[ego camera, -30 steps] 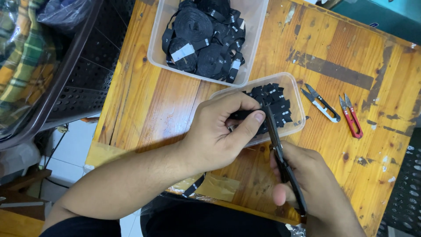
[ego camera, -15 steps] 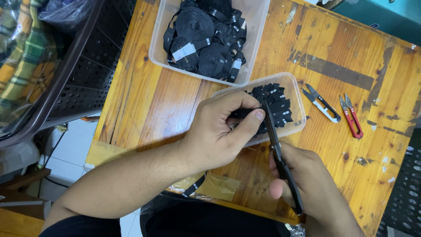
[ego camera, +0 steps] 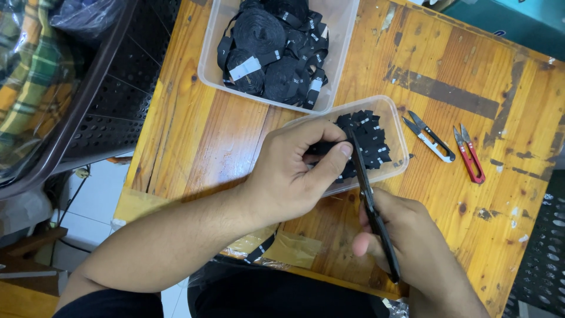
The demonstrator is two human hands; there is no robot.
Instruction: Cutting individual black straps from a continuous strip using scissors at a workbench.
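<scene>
Wooden table (ego camera: pixel 223 141): left hand (ego camera: pixel 288 176) hides black strip (ego camera: pixel 321 148).

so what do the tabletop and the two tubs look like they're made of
The orange-brown tabletop looks like varnished wood planks: visible grain, knots and worn patches. The large clear rectangular tub and the small clear tub look like thin translucent plastic, since the wood shows through their glossy walls.

A large clear tub (ego camera: pixel 335 70) of rolled black ribbon (ego camera: pixel 271 50) sits at the far edge of the worn wooden table (ego camera: pixel 465 65); two thread snips, one white-handled (ego camera: pixel 429 136), one red (ego camera: pixel 469 154), lie rightward; a dark perforated crate (ego camera: pixel 100 106), perhaps holding plaid fabric (ego camera: pixel 23 76), stands left.
</scene>
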